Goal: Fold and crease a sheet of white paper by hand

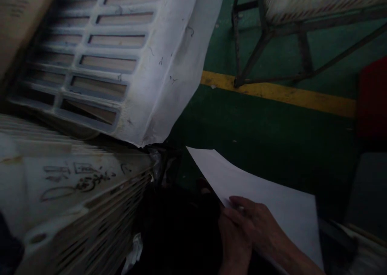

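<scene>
One white sheet (272, 196) lies at the lower right, over dark floor and in front of the person's body. Its long axis slants from a narrow corner at the upper left down to the lower right; that corner points toward the grated panel, and the far edge bends gently. Two hands meet at its left edge. The right hand (260, 222) lies over the sheet with bent fingers touching it; a small pale spot shows between them, too dim to name, and whether they pinch anything I cannot tell. The left hand (236, 236) is just below, partly covered by the right; its grasp cannot be told either.

To the left stands one pale slatted crate (60, 214) with dark handwriting on its rim. Above it slants one white grated panel (83, 51), two columns of slots showing, with a pale wrinkled flap (184, 71) along its right side. The sheet's tip sits near the flap's lower end but apart from it. Room to move lies beyond the far edge, over green floor (256, 134) reaching one yellow stripe (281, 95). One metal stand (266, 37) rises past it; one red object (373, 100) borders the right.
</scene>
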Demonstrator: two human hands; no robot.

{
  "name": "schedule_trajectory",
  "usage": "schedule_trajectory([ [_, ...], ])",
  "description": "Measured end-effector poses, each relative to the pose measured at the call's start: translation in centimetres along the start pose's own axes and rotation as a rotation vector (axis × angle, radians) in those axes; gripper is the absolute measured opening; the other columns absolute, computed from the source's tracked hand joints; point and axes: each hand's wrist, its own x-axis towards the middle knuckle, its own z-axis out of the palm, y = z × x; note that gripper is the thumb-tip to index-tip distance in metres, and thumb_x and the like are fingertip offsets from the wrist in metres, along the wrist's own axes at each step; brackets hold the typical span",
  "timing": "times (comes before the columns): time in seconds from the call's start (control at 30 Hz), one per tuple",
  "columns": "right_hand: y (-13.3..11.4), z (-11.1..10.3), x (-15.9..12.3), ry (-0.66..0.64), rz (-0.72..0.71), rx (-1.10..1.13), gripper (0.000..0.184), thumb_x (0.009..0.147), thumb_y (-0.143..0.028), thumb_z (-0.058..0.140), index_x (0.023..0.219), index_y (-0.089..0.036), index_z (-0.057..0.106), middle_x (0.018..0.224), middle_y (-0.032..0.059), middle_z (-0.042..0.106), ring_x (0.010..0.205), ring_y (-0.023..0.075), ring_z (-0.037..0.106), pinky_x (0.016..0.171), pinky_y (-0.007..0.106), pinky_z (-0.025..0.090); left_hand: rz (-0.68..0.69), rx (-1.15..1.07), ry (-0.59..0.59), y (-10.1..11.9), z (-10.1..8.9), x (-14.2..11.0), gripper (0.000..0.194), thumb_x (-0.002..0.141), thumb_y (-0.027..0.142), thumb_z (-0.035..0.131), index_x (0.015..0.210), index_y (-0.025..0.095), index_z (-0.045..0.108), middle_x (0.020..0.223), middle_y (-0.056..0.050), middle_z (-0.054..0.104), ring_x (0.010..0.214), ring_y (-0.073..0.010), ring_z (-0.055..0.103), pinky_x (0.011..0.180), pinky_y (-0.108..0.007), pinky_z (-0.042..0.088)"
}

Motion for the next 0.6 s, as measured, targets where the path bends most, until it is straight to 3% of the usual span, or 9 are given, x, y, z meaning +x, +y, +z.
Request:
schedule_trajectory([
  [0.07,-0.2,0.0,0.0,0.010,0.064,0.158,0.071,0.066,-0.060,0.050,0.109,-0.006,0.062,0.104,0.0129,0.062,0.095,0.0299,0.058,0.083,0.035,0.047,0.076,0.117,-0.069,0.6,0.1,-0.5,0.021,0.063,0.029,0.071,0.079,0.016,0.065,0.084,-0.013,0.065,0.096,-0.0342,0.058,0.085,-0.036,0.047],
  [0.23,-0.5,-0.6,0.8,-0.021,0.037,0.326,0.044,0.068,-0.051,0.054,0.090,-0.017,0.070,0.093,0.0045,0.065,0.091,0.0254,0.058,0.077,0.029,0.045,0.251,0.397,-0.116,1.3,-0.4,-0.6,0.023,0.075,0.032,0.061,0.089,0.014,0.062,0.085,-0.015,0.065,0.100,-0.0335,0.056,0.094,-0.037,0.039],
  [0.37,-0.5,-0.8,1.3,-0.099,0.108,0.484,0.050,0.065,-0.055,0.060,0.093,-0.015,0.069,0.086,0.0056,0.066,0.084,0.0239,0.058,0.071,0.028,0.045,0.288,0.347,-0.132,1.5,-0.9,-0.5,0.032,0.070,0.025,0.067,0.100,0.015,0.061,0.096,-0.013,0.064,0.108,-0.0321,0.052,0.099,-0.034,0.034],
  [0.6,0.0,-0.7,1.5,-0.222,0.177,0.768,0.050,0.071,-0.052,0.067,0.101,-0.013,0.067,0.091,0.0089,0.064,0.088,0.0270,0.058,0.076,0.033,0.047,0.233,0.160,-0.090,1.7,-1.9,-0.7,0.064,0.059,0.015,0.074,0.119,0.012,0.052,0.118,-0.014,0.056,0.119,-0.0341,0.043,0.098,-0.033,0.035],
])
